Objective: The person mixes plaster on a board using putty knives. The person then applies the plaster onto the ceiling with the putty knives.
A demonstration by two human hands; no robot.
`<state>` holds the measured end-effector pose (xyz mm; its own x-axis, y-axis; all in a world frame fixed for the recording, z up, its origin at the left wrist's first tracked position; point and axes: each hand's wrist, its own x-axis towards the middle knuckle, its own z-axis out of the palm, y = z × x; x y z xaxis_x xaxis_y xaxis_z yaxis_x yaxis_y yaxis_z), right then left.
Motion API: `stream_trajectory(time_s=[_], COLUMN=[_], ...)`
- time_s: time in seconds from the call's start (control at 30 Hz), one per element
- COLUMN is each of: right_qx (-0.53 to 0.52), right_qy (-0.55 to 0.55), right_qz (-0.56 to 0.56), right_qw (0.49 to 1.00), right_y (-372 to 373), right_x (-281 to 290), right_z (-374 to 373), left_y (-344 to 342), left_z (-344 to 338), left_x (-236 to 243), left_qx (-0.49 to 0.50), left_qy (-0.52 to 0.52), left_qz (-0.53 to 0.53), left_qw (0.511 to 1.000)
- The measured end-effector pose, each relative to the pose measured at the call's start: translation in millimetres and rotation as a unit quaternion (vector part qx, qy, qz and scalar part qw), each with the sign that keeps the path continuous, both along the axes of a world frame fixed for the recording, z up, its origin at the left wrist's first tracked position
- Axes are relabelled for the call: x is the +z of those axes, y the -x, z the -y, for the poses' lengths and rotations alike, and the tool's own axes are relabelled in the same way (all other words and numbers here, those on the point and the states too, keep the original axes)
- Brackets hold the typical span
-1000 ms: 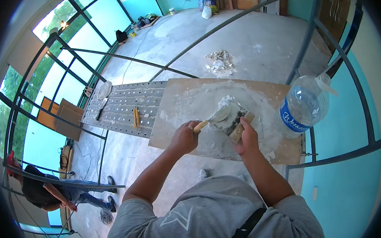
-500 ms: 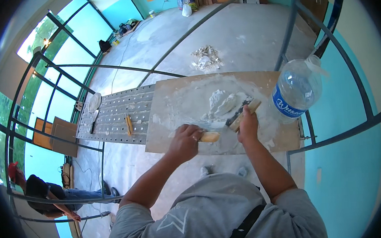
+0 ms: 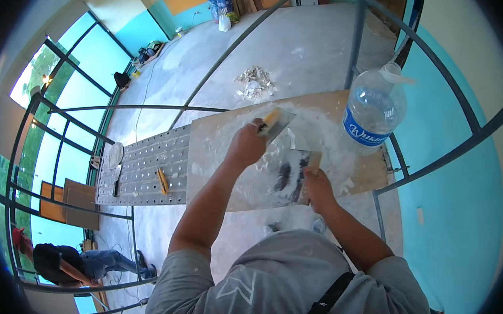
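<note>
Looks like they're working the white paste [image 3: 273,155] mid-frame, left hand [image 3: 246,146] gripping a putty knife [image 3: 279,123], right hand [image 3: 320,189] a broad scraper [image 3: 297,175], so next scrape probably wants low blades.

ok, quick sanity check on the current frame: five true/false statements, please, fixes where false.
1. The left hand holds a putty knife. True.
2. The right hand holds no tool. False: the right hand holds a wide, smeared scraper.
3. The big clear bottle stands at the left end of the board. False: the bottle is at the right end.
4. A yellow tool lies on the perforated metal plank. True.
5. The debris heap sits on the plank. False: the heap is on the floor.
</note>
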<state>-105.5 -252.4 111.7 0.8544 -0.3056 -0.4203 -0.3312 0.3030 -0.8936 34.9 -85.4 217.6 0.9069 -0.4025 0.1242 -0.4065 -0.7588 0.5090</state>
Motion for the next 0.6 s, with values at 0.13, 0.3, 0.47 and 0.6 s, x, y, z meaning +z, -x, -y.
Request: stream_trajectory(time_s=[0.13, 0.3, 0.47, 0.6], right_qx=[-0.095, -0.130, -0.116, -0.096], right_qy=[-0.150, -0.279, -0.310, -0.325], right_qz=[-0.027, 0.023, 0.070, 0.066], right_qw=[0.984, 0.951, 0.941, 0.938], right_y=[2.9, -23.2, -44.9, -49.5], right_x=[9.2, -4.2, 17.7, 41.3], right_z=[21.5, 17.6, -5.5, -19.3], left_y=[3.1, 57.9, 97.0, 99.9], left_z=[-27.5, -19.2, -31.8, -48.7], left_x=[-6.0, 4.9, -41.2, -61.8], left_qx=[0.097, 0.130, 0.093, 0.065], left_qy=[0.165, 0.353, 0.322, 0.309], left_qz=[0.017, 0.004, 0.028, 0.052], left_qw=[0.981, 0.926, 0.942, 0.947])
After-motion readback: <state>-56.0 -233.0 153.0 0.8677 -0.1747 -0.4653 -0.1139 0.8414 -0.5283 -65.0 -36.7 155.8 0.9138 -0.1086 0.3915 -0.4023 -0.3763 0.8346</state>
